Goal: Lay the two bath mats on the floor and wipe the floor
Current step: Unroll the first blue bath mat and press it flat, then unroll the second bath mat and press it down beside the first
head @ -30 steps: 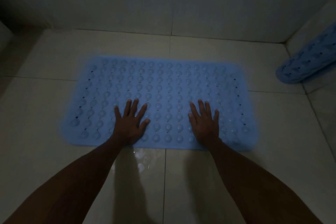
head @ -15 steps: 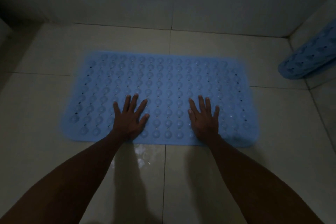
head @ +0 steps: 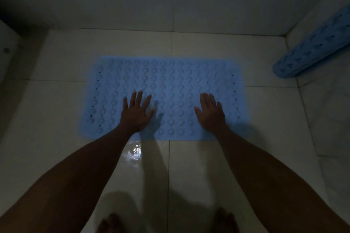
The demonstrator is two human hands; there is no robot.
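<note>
Mid-frame, we see a blue mat point(head: 170, 89) lying flat on the tiled floor point(head: 56, 111). Our left hand point(head: 136, 112) and right hand point(head: 211, 113) rest on its near half, fingers straight and spread, palms down. A second mat point(head: 310, 51) leans, curled, against the wall at right.

Two light-blue rubber bath mats studded with round bumps are seen: one flat mat point(head: 170, 85) on the floor and one rolled mat point(head: 310, 51) at the right wall. Two bare hands, left point(head: 136, 113) and right point(head: 211, 113), and two bare feet point(head: 111, 223) are counted.
</note>
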